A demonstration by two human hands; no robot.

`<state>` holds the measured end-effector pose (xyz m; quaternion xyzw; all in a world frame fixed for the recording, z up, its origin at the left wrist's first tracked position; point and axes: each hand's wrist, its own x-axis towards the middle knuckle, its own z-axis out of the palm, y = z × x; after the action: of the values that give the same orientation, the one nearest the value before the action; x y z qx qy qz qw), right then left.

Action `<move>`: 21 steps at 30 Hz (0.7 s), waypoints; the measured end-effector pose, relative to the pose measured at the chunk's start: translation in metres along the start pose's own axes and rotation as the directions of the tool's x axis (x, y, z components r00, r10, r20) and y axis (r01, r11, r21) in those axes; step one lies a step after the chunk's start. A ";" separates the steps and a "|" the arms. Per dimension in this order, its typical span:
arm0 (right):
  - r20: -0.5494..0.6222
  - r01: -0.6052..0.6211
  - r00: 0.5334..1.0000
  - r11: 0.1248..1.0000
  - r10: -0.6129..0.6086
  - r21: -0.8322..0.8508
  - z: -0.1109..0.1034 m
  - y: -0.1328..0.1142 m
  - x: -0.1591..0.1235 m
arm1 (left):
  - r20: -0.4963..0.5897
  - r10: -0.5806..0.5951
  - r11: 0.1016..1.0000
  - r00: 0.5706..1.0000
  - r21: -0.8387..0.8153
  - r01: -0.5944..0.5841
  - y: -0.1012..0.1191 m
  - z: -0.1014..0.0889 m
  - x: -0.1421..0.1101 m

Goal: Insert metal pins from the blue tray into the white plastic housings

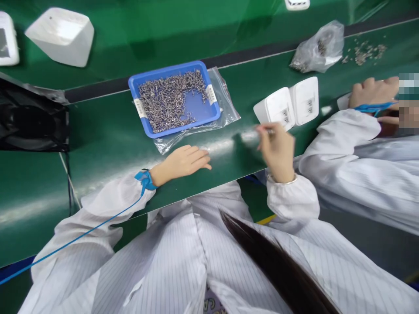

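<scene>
My left hand (pixel 188 161) lies flat on the green bench top (pixel 108 131), fingers stretched out and holding nothing. A blue wrist strap (pixel 146 179) with a cord is round that wrist. My right hand (pixel 277 150) is raised over the bench, slightly blurred, with thumb and fingers pinched together. Whatever is between those fingertips is too small to name. Just beyond it stand two white plastic containers (pixel 278 104) with barcode labels, side by side. Ahead of my left hand, a blue tray (pixel 201 117) holds many small shiny metal parts (pixel 163 102), thinnest near its right side.
Under the tray lies a clear plastic bag (pixel 227 107). Another bag (pixel 322 48) of small parts and a loose scatter (pixel 366 52) sit at far right. A co-worker's hand (pixel 369 93) is at right. A black fan (pixel 32 120) and white bin (pixel 65 37) are left.
</scene>
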<state>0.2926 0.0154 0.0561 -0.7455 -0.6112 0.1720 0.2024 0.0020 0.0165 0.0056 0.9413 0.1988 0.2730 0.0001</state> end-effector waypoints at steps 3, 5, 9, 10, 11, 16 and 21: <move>-0.179 -0.134 0.979 0.972 0.099 -0.195 -0.006 0.024 0.014 | 0.055 -0.114 0.986 0.992 -0.112 0.120 0.005 0.006 -0.001; -0.120 -0.120 0.988 0.961 0.092 -0.248 0.000 0.021 0.005 | 0.078 -0.198 0.961 0.977 -0.180 0.209 0.010 0.011 0.000; 0.189 0.105 0.977 0.994 -0.100 -0.019 0.023 -0.022 -0.049 | 0.164 -0.346 0.894 0.924 -0.241 0.377 0.018 0.017 0.002; 0.296 0.146 0.940 0.984 -0.170 0.104 0.028 -0.035 -0.063 | 0.186 -0.370 0.877 0.910 -0.254 0.408 0.018 0.017 0.002; 0.385 0.152 0.896 0.968 -0.220 0.200 0.031 -0.047 -0.074 | 0.209 -0.387 0.859 0.898 -0.272 0.433 0.018 0.016 0.002; 0.513 0.172 0.811 0.953 -0.281 0.249 0.035 -0.071 -0.083 | 0.262 -0.418 0.787 0.870 -0.374 0.491 0.012 0.008 0.002; 0.392 0.284 0.882 0.959 -0.264 0.006 0.028 -0.067 -0.066 | 0.249 -0.461 0.729 0.852 -0.441 0.524 0.011 0.006 0.005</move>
<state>0.2091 -0.0356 0.0666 -0.6076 -0.7426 0.2700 0.0802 0.0129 0.0087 0.0038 0.8371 0.3644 0.2463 0.3252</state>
